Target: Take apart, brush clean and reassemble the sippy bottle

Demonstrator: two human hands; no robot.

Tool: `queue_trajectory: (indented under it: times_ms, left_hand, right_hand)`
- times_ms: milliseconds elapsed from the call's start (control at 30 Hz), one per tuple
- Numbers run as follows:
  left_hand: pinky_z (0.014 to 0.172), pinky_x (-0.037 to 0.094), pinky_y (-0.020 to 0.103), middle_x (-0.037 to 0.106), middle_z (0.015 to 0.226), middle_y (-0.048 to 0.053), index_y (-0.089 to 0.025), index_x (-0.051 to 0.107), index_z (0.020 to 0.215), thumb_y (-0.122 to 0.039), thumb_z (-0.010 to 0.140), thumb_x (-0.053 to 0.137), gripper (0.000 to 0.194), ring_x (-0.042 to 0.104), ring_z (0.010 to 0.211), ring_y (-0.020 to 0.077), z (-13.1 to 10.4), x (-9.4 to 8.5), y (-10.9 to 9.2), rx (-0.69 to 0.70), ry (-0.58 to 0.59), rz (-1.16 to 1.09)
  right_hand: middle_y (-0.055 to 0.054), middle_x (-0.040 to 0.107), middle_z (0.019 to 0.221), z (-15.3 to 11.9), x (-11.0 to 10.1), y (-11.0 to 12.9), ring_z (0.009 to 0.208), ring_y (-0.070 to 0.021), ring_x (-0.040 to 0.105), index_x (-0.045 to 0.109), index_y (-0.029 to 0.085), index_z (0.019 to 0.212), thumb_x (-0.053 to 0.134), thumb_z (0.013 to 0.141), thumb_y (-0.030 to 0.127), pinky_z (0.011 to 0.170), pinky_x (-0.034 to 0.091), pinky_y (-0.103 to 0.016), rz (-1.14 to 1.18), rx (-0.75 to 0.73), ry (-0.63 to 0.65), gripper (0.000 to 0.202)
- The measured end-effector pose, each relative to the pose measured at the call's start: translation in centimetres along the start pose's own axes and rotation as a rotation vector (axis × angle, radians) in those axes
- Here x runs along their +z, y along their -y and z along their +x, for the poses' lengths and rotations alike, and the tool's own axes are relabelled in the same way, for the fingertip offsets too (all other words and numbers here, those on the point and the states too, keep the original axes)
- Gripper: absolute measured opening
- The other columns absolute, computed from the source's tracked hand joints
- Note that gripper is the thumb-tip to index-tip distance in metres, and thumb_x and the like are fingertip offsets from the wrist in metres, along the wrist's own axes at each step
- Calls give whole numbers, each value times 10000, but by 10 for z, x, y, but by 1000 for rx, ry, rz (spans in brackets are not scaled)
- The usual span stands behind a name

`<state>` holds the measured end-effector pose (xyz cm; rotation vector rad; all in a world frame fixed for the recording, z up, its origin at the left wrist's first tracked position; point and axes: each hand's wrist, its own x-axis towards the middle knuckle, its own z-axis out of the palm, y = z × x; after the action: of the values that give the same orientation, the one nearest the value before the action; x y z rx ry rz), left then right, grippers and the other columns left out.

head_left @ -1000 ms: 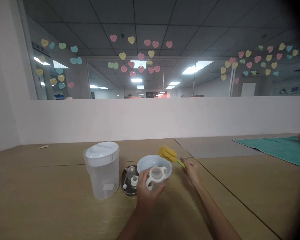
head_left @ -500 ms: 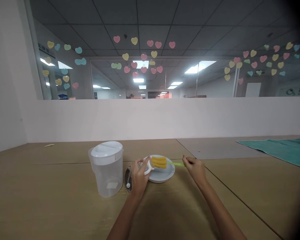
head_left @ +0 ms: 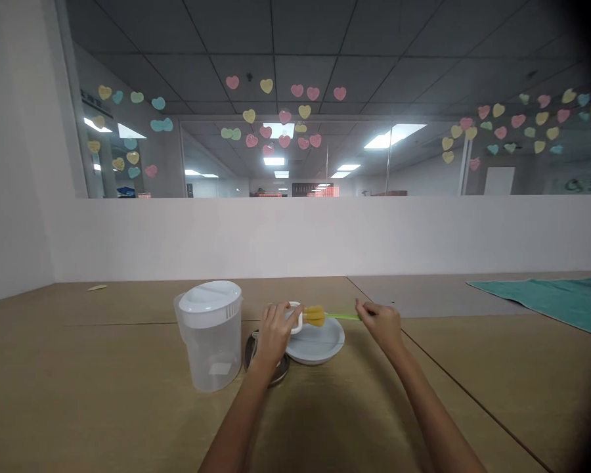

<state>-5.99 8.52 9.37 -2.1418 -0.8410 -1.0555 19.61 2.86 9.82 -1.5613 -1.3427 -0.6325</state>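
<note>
head view — over the bowl point(head_left: 318, 353), a white container point(head_left: 296, 323) is grasped by the left hand point(head_left: 274, 332); a yellow brush point(head_left: 315, 316) — head against the container — is pinched in the right hand point(head_left: 381, 322).

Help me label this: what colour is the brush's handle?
Lime green; the handle shows best in the head view.

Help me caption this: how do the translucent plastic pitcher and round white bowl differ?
The pitcher is tall and translucent; the bowl is low and looks opaque. The pitcher has a white plastic lid; the bowl is uncovered. Nothing hides the pitcher; the yellow brush head hides part of the bowl. Both stand on the brown table.
</note>
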Motion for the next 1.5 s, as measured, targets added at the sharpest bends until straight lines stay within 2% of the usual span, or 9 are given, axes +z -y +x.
queue_trajectory:
  times_ms: [100,200,367,500,667,800,1100,1367,1500]
  left_hand:
    - [869,411,394,570,1015,73,-315,513,1224,-24,797,464,519,523,954,219,-4,3,12,22,22,42]
    - [862,438,384,555,1035,81,-289,507,1232,-73,786,523,496,536,980,224,-17,10,9,-83,-48,-37]
    - [885,479,363,504,1167,133,-180,444,1259,-347,760,637,560,538,1064,242,-35,17,-16,-360,-328,-324]
    - [832,517,360,567,1139,145,-157,285,1336,-421,711,679,784,590,1018,240,-49,16,-32,-402,-310,-479]
    - [848,510,370,609,1131,136,-191,304,1302,-406,678,700,771,601,1032,252,-60,8,-50,-21,-279,-556]
    - [848,495,374,625,1120,105,-228,404,1253,-410,696,679,648,608,997,237,-60,3,-66,155,-109,-603]
    - [1006,407,418,494,1315,93,-250,312,1362,-367,680,692,790,481,1186,258,-64,5,-73,-119,366,-756]
    - [990,412,406,484,1300,116,-212,342,1341,-414,722,634,714,459,1195,262,-60,3,-62,-18,182,-669]
    - [933,427,386,545,1189,124,-167,442,1241,-291,869,432,392,516,1091,223,-57,6,-33,-229,10,-442]
  right_hand:
    - [-88,634,586,-7,2,-30,464,-119,438,680,152,609,355,823,460,486,252,-237,-139,459,86,497]
    - [-154,641,599,-23,16,-47,431,-161,462,679,126,624,293,840,405,438,241,-259,-183,610,163,523]
    - [-134,674,662,-51,51,-54,518,-185,571,656,157,596,343,850,369,454,297,-248,-134,582,403,456]
    - [-125,690,745,-57,65,-49,655,-196,630,674,156,712,339,876,368,523,343,-248,-102,488,568,429]
    - [-150,687,907,-63,70,-28,815,-202,640,680,142,819,342,899,331,654,388,-262,-103,333,715,395]
    - [-145,688,909,-67,72,-16,848,-212,639,679,141,839,344,904,326,674,394,-266,-101,269,767,388]
    - [-156,687,939,-61,63,-15,810,-216,647,652,148,924,169,934,376,631,377,-271,-58,358,607,534]
    - [-27,654,646,-65,57,-2,609,-148,591,625,198,852,266,875,552,547,327,-212,167,169,468,505]
    - [4,576,524,-70,65,-2,495,-126,508,629,193,803,341,842,563,503,281,-208,209,109,426,470]
